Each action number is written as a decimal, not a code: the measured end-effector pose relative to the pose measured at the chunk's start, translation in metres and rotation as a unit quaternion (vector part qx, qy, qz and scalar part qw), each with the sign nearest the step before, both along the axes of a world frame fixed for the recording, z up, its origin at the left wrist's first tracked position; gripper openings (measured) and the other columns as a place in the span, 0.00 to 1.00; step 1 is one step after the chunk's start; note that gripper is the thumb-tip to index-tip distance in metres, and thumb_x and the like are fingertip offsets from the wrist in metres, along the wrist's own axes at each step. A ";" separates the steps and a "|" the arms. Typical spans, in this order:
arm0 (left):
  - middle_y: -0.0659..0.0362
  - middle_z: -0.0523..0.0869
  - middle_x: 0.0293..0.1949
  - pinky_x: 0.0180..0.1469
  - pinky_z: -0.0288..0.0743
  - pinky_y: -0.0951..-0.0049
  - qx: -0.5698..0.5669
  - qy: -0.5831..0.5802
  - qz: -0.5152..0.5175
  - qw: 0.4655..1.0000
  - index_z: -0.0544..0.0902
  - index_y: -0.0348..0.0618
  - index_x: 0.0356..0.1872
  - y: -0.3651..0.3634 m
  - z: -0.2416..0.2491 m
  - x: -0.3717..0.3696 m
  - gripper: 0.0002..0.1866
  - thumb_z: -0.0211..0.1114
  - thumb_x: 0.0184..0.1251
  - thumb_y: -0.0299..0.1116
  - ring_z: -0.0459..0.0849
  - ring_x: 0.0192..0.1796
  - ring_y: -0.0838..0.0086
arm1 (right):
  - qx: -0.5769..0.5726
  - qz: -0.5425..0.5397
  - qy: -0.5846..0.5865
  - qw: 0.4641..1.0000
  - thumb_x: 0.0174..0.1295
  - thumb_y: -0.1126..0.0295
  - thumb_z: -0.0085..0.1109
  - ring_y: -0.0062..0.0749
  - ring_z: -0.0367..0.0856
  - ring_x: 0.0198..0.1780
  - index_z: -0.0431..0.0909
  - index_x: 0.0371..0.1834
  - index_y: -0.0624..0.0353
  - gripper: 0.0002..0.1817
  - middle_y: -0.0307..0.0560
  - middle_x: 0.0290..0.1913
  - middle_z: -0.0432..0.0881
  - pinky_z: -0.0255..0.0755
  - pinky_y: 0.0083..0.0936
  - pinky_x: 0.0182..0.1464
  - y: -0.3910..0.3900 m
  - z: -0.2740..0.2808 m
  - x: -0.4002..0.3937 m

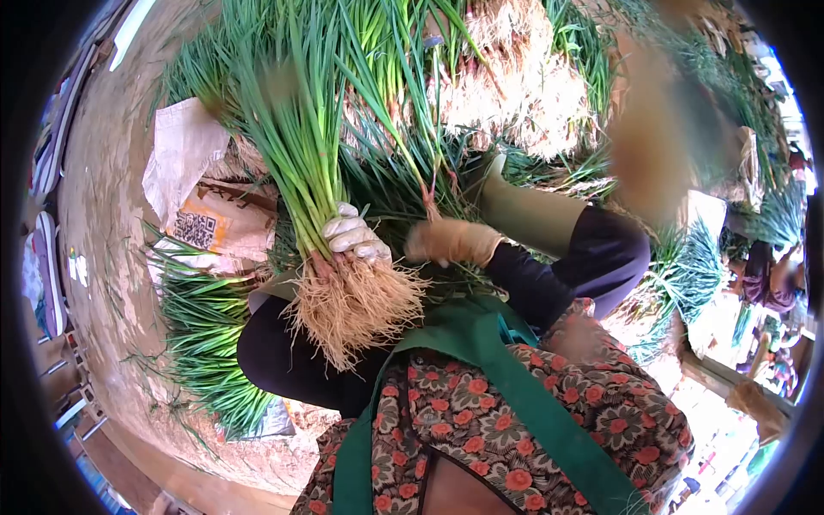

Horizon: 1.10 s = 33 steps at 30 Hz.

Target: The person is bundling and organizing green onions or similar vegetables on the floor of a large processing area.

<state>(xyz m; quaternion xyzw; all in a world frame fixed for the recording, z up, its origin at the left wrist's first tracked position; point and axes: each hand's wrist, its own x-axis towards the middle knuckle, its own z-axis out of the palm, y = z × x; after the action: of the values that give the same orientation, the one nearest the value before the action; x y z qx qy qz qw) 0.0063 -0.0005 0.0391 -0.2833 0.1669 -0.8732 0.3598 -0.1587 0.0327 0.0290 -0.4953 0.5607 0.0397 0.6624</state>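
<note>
Wrapped round a thick bunch of green onions [322, 163] is my left hand [354, 234], in a whitish glove. The bunch's leaves point up and its tangled roots hang over my dark-trousered knee. Just to the right, my right hand [451, 242], in a tan glove with a dark sleeve, is slightly blurred. Its closed fingers are at the root end of a few thin onion stalks [431, 193] that stand upward. The fingertips are partly hidden.
Piled onions with pale roots [532, 94] lie ahead. More onions [202, 330] and printed sacks [227, 223] lie at left. My green boot [524, 210] is near my right hand. Other people [777, 279] are at far right. Blurry smudges cover parts of the view.
</note>
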 end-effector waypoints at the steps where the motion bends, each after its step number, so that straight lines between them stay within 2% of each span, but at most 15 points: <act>1: 0.66 0.80 0.44 0.56 0.71 0.68 -0.015 0.009 -0.006 1.000 0.65 0.39 0.61 -0.002 0.001 -0.004 0.23 0.58 0.71 0.36 0.81 0.46 0.80 | -0.069 -0.190 -0.128 0.971 0.65 0.56 0.57 0.36 0.82 0.44 0.69 0.62 0.58 0.26 0.50 0.52 0.79 0.76 0.29 0.46 -0.004 -0.014 -0.006; 4: 0.68 0.79 0.42 0.57 0.69 0.67 -0.028 0.036 -0.044 0.998 0.66 0.39 0.59 -0.004 -0.008 -0.009 0.20 0.57 0.71 0.35 0.80 0.46 0.80 | -0.072 -0.329 -0.326 0.883 0.70 0.54 0.53 0.29 0.81 0.40 0.71 0.62 0.57 0.23 0.45 0.49 0.80 0.75 0.23 0.40 -0.024 0.044 -0.009; 8: 0.69 0.80 0.41 0.54 0.71 0.68 -0.018 -0.022 -0.044 0.999 0.69 0.39 0.57 -0.007 -0.018 0.000 0.18 0.57 0.71 0.34 0.81 0.43 0.81 | -0.443 -0.142 -0.007 0.885 0.68 0.60 0.51 0.49 0.81 0.36 0.76 0.47 0.58 0.15 0.50 0.32 0.80 0.77 0.32 0.41 -0.016 -0.007 0.029; 10: 0.69 0.81 0.41 0.52 0.73 0.69 -0.001 -0.075 -0.025 0.997 0.69 0.38 0.58 -0.001 0.008 0.004 0.18 0.56 0.71 0.33 0.81 0.42 0.81 | -0.354 -0.067 0.123 0.924 0.67 0.63 0.51 0.47 0.81 0.38 0.76 0.46 0.59 0.13 0.47 0.39 0.81 0.77 0.32 0.41 -0.007 -0.013 0.012; 13: 0.69 0.81 0.41 0.50 0.74 0.70 -0.001 -0.079 -0.035 0.996 0.68 0.37 0.60 -0.003 0.020 0.004 0.20 0.57 0.70 0.32 0.82 0.40 0.81 | -0.328 -0.245 -0.138 0.902 0.70 0.51 0.51 0.31 0.80 0.32 0.75 0.49 0.63 0.22 0.45 0.34 0.81 0.74 0.26 0.34 -0.033 -0.014 -0.006; 14: 0.69 0.81 0.41 0.50 0.74 0.70 -0.008 -0.067 -0.046 0.997 0.68 0.37 0.60 -0.007 0.013 0.004 0.20 0.57 0.71 0.32 0.82 0.40 0.81 | -0.188 -0.389 -0.293 0.853 0.70 0.50 0.52 0.25 0.77 0.29 0.75 0.48 0.62 0.23 0.42 0.32 0.80 0.73 0.22 0.31 -0.050 -0.001 -0.002; 16: 0.69 0.81 0.40 0.51 0.73 0.70 -0.023 -0.055 -0.056 0.997 0.68 0.38 0.61 -0.009 0.009 0.001 0.20 0.57 0.71 0.32 0.82 0.41 0.81 | -0.124 -0.402 -0.287 0.861 0.69 0.52 0.54 0.19 0.73 0.26 0.75 0.43 0.59 0.19 0.36 0.29 0.77 0.67 0.16 0.27 -0.086 0.042 0.008; 20: 0.69 0.80 0.39 0.52 0.72 0.70 -0.031 -0.059 -0.053 0.996 0.68 0.38 0.61 -0.007 0.014 -0.001 0.20 0.57 0.71 0.33 0.81 0.41 0.82 | -0.128 -0.387 -0.295 0.864 0.68 0.53 0.56 0.23 0.72 0.18 0.76 0.37 0.60 0.18 0.36 0.19 0.73 0.67 0.24 0.21 -0.116 0.018 0.032; 23: 0.69 0.79 0.39 0.53 0.72 0.70 -0.029 -0.064 -0.046 0.996 0.67 0.38 0.61 -0.007 0.022 -0.001 0.20 0.57 0.72 0.33 0.81 0.41 0.82 | -0.389 -0.124 0.106 0.907 0.68 0.55 0.51 0.42 0.83 0.33 0.78 0.41 0.62 0.19 0.51 0.33 0.84 0.77 0.37 0.36 -0.063 0.002 0.023; 24: 0.69 0.79 0.39 0.53 0.72 0.70 -0.026 -0.061 -0.046 0.997 0.67 0.38 0.61 -0.006 0.024 -0.001 0.20 0.57 0.72 0.34 0.81 0.41 0.82 | -0.359 -0.103 0.190 0.908 0.68 0.57 0.50 0.44 0.84 0.37 0.78 0.40 0.62 0.17 0.53 0.35 0.85 0.77 0.40 0.40 -0.044 -0.001 0.017; 26: 0.69 0.79 0.38 0.53 0.71 0.70 -0.028 -0.054 -0.045 0.997 0.67 0.39 0.61 -0.008 0.028 -0.002 0.21 0.57 0.72 0.34 0.81 0.41 0.83 | -0.347 0.204 0.214 0.890 0.68 0.55 0.49 0.42 0.85 0.38 0.80 0.38 0.60 0.18 0.50 0.35 0.85 0.76 0.41 0.47 -0.013 -0.056 -0.008; 28: 0.68 0.78 0.40 0.55 0.69 0.68 -0.027 -0.060 -0.044 0.997 0.66 0.39 0.62 -0.009 0.029 -0.003 0.22 0.56 0.72 0.36 0.78 0.44 0.81 | -0.201 0.142 0.060 0.967 0.69 0.55 0.50 0.40 0.84 0.39 0.80 0.43 0.59 0.18 0.50 0.37 0.85 0.77 0.36 0.47 0.010 -0.039 -0.016; 30: 0.64 0.75 0.44 0.58 0.65 0.64 -0.031 -0.093 -0.032 0.995 0.64 0.40 0.64 -0.009 0.027 -0.008 0.25 0.55 0.71 0.40 0.74 0.48 0.76 | -0.248 0.012 0.024 0.968 0.70 0.55 0.51 0.39 0.84 0.40 0.80 0.46 0.58 0.18 0.50 0.38 0.84 0.77 0.34 0.47 0.016 -0.031 -0.027; 32: 0.61 0.73 0.48 0.61 0.61 0.61 -0.039 -0.128 -0.016 0.991 0.62 0.41 0.65 -0.007 0.025 -0.012 0.27 0.54 0.70 0.43 0.70 0.52 0.72 | -0.472 -0.170 0.094 0.860 0.70 0.56 0.52 0.40 0.84 0.41 0.80 0.48 0.58 0.17 0.50 0.38 0.84 0.76 0.33 0.47 0.010 -0.030 -0.039; 33: 0.60 0.72 0.50 0.62 0.59 0.59 -0.047 -0.142 -0.010 0.989 0.62 0.41 0.66 -0.005 0.022 -0.014 0.29 0.54 0.70 0.45 0.68 0.54 0.70 | -0.436 -0.236 0.152 0.855 0.70 0.56 0.52 0.43 0.83 0.41 0.79 0.48 0.58 0.17 0.50 0.37 0.84 0.76 0.33 0.45 0.003 -0.014 -0.044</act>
<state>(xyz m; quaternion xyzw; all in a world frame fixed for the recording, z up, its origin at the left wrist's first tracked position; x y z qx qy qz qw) -0.0073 -0.0060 0.0612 -0.1713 0.0757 -0.9149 0.3577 -0.2027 0.0352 0.0154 -0.5739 0.7141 -0.2915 0.2751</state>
